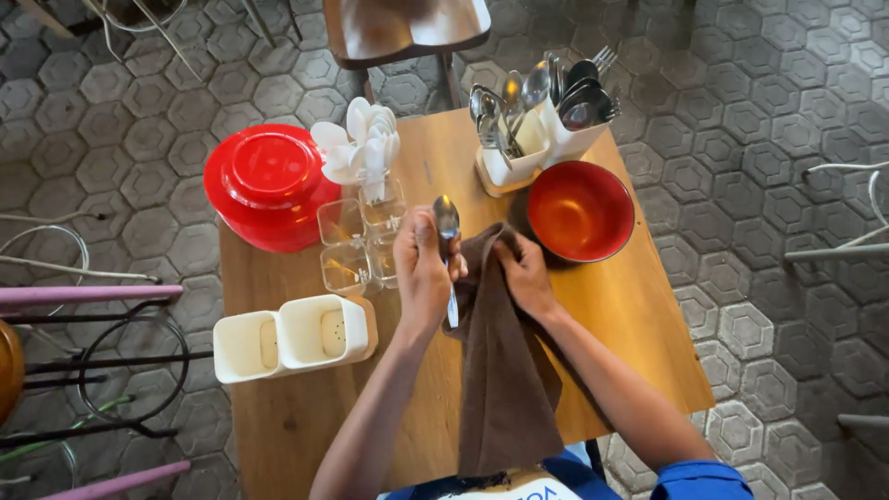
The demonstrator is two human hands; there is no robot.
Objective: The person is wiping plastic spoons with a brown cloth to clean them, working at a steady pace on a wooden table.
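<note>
Left hand (423,270) is gripping a metal spoon (447,243) around the handle, fingers closed on it, bowl pointing up and away. Right hand (524,274) is pinching a brown cloth (505,370), fingers bunched into the fabric just beside the spoon's stem; the cloth is hanging down off the table edge toward the person's lap. Spoon is sitting over the middle of the wooden table (630,324), between both hands.

Doing this well, as I read it: keeping the left grip low on the handle so the bowl stays exposed, wrapping cloth fully around the stem, drawing along its length rather than dabbing. The slack hanging cloth is risking a snag on the table edge, so gathering it up would help.

Surface: small square wooden top, getting crowded. Red lidded pot (269,185) sitting at the far left corner, clear plastic containers (356,245) beside it holding white plastic spoons (363,143). Two cream caddies (542,139) at the far edge are holding upright spoons and forks. Red bowl (580,211) near the right hand, empty as far as I can tell. Two empty cream holders (292,338) lying on their sides at the left edge.

Room: grey hexagonal tiled floor (741,111), a wooden chair (407,32) across the table, metal chair frames showing at both sides.
</note>
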